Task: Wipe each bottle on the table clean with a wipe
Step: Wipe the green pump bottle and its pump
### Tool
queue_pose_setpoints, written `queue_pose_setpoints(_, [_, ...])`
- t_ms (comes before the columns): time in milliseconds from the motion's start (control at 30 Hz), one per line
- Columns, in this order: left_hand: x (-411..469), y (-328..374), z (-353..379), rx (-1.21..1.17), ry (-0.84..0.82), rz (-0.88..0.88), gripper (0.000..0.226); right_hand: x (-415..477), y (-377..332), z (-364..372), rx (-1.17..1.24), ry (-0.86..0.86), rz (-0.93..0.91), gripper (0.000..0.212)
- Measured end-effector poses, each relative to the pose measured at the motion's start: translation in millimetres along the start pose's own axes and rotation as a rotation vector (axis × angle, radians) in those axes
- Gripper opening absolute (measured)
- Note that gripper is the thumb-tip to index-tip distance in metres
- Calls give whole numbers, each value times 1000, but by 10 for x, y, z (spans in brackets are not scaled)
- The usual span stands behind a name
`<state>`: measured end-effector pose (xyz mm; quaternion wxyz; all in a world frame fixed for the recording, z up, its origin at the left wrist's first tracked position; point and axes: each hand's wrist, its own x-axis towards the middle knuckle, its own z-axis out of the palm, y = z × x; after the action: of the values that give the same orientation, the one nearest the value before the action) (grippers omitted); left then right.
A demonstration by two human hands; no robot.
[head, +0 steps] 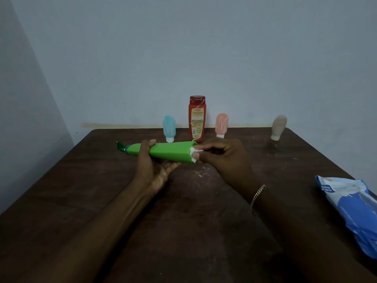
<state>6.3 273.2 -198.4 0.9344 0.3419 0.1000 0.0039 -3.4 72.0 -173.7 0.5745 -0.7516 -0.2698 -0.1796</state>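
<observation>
A green bottle lies sideways above the table, its dark green cap pointing left. My left hand grips it round the neck end from below. My right hand pinches a small white wipe against the bottle's flat base at the right end. Along the table's far edge stand a blue tube, a red bottle, a pink tube and a beige tube, all upright on their caps except the red bottle, which has its cap on top.
A blue and white wipes pack lies at the right edge of the dark wooden table. White scuffs mark the wood under my hands. A pale wall rises right behind the bottles.
</observation>
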Motion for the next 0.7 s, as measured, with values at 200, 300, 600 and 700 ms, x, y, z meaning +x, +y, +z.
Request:
queue_pose_setpoints(200, [-12, -10, 3, 20, 1, 11, 35, -59, -3, -31, 19, -76, 44, 18])
queue_pose_setpoints(300, [-9, -23, -4, 39, -9, 2, 36, 18, 27, -39, 108, 29, 73, 19])
queue_pose_setpoints(600, [-2, -94, 1, 32, -8, -16, 37, 100, -1, -73, 269, 52, 81, 23])
queue_pose_setpoints(700, [-11, -145, 6, 32, -1, -41, 36, 83, 44, -85, -6, 2, -91, 25])
